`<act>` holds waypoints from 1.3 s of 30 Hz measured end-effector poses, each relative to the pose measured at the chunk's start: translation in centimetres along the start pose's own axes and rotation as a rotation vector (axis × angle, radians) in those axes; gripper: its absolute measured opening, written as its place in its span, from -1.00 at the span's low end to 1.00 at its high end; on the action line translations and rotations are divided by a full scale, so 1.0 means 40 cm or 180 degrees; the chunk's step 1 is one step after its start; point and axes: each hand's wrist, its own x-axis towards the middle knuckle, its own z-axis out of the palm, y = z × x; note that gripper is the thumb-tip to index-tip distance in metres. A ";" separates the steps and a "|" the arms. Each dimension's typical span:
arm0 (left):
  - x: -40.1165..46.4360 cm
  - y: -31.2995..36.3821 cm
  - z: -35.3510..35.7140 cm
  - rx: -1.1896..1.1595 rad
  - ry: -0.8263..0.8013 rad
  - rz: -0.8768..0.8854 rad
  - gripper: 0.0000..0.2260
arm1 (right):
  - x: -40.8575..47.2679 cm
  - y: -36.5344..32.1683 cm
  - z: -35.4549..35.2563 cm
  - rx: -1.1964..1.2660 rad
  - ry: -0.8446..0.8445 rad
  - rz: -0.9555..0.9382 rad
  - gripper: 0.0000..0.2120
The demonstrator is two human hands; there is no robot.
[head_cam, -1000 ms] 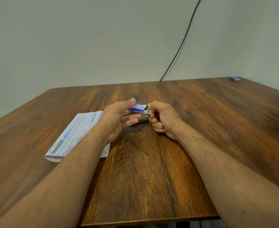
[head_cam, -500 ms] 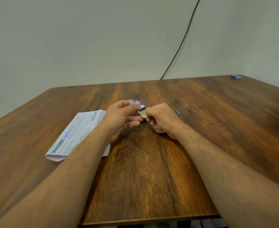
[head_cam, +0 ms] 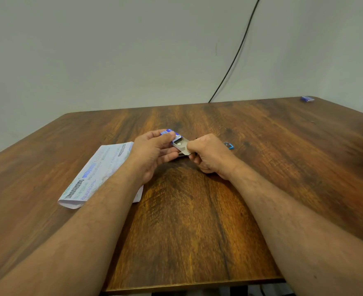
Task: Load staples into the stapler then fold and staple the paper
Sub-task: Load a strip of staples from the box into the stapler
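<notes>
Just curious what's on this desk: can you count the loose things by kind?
Staple boxes: 2, one being pulled open in the hands, one at the far corner
Printed paper: 1
Stapler, mostly hidden: 1
Total: 4

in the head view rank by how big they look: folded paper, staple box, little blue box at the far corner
1. folded paper
2. staple box, partly hidden by both hands
3. little blue box, though it lies farthest from the camera, so its real size is unsure

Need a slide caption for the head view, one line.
Left hand holds the staple box while right hand pulls out its tray; folded paper lies on the table.
</notes>
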 end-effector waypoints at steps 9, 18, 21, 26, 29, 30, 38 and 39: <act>0.001 0.006 -0.006 0.0042 0.0153 0.0069 -0.73 | 0.007 0.005 -0.027 -0.0156 0.0563 -0.0620 -0.72; -0.003 0.001 -0.005 0.0140 0.0041 -0.0018 -0.61 | 0.000 0.007 -0.021 0.0113 0.1029 -0.1421 -0.75; -0.004 0.000 -0.003 0.0079 0.0108 -0.0027 -0.52 | 0.004 0.008 -0.022 0.0130 0.0994 -0.1367 -0.80; -0.018 0.010 -0.001 0.0216 0.0073 0.0115 -0.63 | 0.001 0.010 -0.020 0.0087 0.0809 -0.1258 -0.83; -0.017 0.009 -0.003 0.0113 0.0137 0.0066 -0.57 | -0.006 0.009 -0.017 -0.0020 0.0710 -0.1249 -0.84; -0.016 0.010 -0.004 0.0113 0.0158 0.0061 -0.56 | -0.006 0.009 -0.016 -0.0061 0.0708 -0.1265 -0.84; -0.012 0.006 0.000 0.0267 0.0131 0.0103 -0.62 | -0.011 0.014 -0.017 -0.0517 0.0890 -0.1606 -0.84; -0.011 0.005 0.001 0.0272 0.0133 0.0099 -0.61 | -0.010 0.015 -0.017 -0.0599 0.0933 -0.1663 -0.84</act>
